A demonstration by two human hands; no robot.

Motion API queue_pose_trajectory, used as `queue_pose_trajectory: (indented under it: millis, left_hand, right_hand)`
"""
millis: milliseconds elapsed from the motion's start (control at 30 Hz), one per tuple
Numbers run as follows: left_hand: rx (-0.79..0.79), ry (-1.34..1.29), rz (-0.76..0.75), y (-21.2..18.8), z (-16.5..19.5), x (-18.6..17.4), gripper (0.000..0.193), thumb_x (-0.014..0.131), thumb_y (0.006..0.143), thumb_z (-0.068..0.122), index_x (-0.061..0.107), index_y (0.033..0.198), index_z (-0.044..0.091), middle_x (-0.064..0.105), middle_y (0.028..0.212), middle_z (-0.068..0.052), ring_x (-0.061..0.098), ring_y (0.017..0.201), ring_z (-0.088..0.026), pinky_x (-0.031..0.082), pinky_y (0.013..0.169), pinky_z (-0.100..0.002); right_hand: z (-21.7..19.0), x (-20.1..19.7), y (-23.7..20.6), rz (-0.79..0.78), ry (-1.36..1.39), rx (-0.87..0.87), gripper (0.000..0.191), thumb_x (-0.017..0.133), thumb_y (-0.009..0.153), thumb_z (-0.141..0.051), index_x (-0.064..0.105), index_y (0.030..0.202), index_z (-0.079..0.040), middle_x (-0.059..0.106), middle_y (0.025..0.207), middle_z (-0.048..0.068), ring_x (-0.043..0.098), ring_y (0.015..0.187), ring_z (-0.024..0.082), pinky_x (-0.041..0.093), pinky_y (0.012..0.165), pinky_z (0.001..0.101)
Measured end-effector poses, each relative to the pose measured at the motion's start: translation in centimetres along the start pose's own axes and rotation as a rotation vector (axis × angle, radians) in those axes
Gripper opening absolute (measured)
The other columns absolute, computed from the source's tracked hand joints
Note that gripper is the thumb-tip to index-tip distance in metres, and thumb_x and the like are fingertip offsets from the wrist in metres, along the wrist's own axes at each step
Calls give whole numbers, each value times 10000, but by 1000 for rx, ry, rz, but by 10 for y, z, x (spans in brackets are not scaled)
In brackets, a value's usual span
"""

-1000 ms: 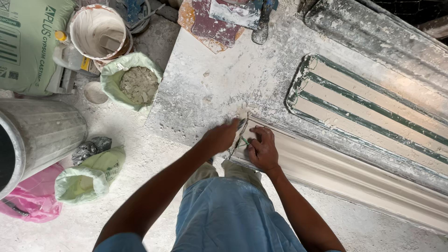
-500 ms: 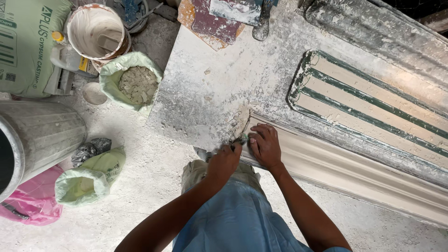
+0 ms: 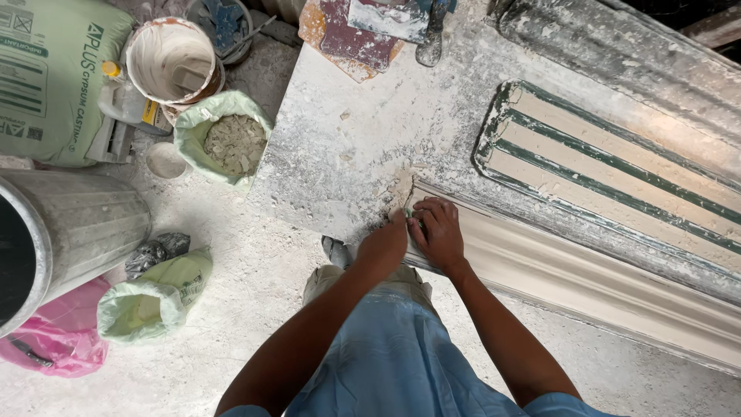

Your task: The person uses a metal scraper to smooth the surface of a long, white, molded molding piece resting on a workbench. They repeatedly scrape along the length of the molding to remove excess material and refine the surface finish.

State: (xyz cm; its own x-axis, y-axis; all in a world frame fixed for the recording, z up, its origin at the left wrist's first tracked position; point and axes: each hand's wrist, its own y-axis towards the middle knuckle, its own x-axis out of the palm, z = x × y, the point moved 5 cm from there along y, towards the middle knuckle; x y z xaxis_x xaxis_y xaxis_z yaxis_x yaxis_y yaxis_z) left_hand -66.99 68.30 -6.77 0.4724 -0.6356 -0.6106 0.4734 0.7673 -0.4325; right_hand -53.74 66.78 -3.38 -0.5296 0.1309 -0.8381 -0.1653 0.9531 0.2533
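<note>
A long white plaster moulding (image 3: 587, 286) lies along the near edge of a dusty worktable (image 3: 347, 139). My right hand (image 3: 440, 235) is curled over the moulding's left end, fingers bent onto it. Just left of it, my left hand (image 3: 382, 249) pinches a small green-handled tool (image 3: 407, 212) whose tip meets the moulding's end corner. Plaster crumbs lie on the table just above that corner. My forearms and blue clothing fill the bottom of the view.
A green-striped ribbed mould (image 3: 617, 185) lies farther back on the table. On the floor at left are a metal bin (image 3: 69, 232), a green bag of plaster chips (image 3: 228, 143), a white bucket (image 3: 171, 62), a large sack (image 3: 46, 77), a pink bag (image 3: 54, 340) and a tied green bag (image 3: 150, 301).
My left hand pulled back from beside the moulding's end toward my body, then came forward again to the corner. My right hand has stayed on the moulding's end.
</note>
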Motion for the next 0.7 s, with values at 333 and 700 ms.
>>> queue_pose_trajectory:
  millis: [333,700]
  left_hand:
    - [-106,-423,146,-22,-40,-5,332,465,1023,144,333,1271,-33,662,865,-399,642,854,-578,499,735,-667]
    - [63,65,71,-21,-33,-8,328,505,943,69,392,1239,-13,709,878,-299,692,821,-511,543,716,-629]
  right_hand:
    - [-12,1,3,-36,-94,151,146,715,881,-167,668,972,-64,648,1063,81,563,1049,311,418,883,471]
    - [-24,11,1,-70,-167,138,181,710,905,-228,680,880,-51,581,921,109,520,907,318,381,763,483]
